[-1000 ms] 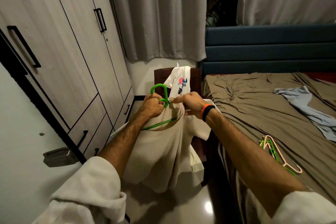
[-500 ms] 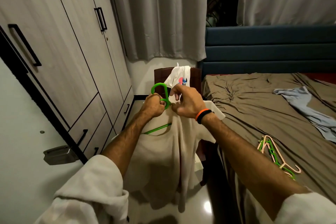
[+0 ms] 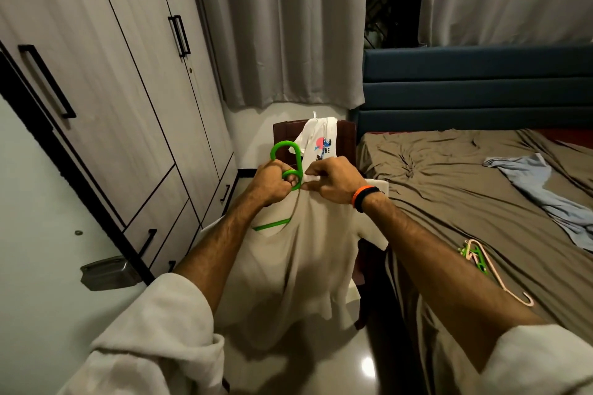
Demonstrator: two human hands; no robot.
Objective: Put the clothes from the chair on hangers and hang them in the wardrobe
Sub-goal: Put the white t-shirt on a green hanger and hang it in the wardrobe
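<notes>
My left hand grips the neck of a green hanger, whose hook stands above my fist. A cream shirt hangs from the hanger in front of me, with one green arm showing at its collar. My right hand pinches the shirt's fabric right beside the hanger's neck. Behind my hands stands a dark wooden chair with a white printed T-shirt draped over its back. The wardrobe runs along the left, its doors closed.
A bed with a brown sheet fills the right side. On it lie spare pink and green hangers and a light blue garment. An open white door with a metal latch is at my lower left. Grey curtains hang behind.
My right hand has shifted from gripping the shirt's shoulder to pinching fabric at the hanger's neck. The shirt now hangs straighter. My left hand keeps its hold on the hanger.
</notes>
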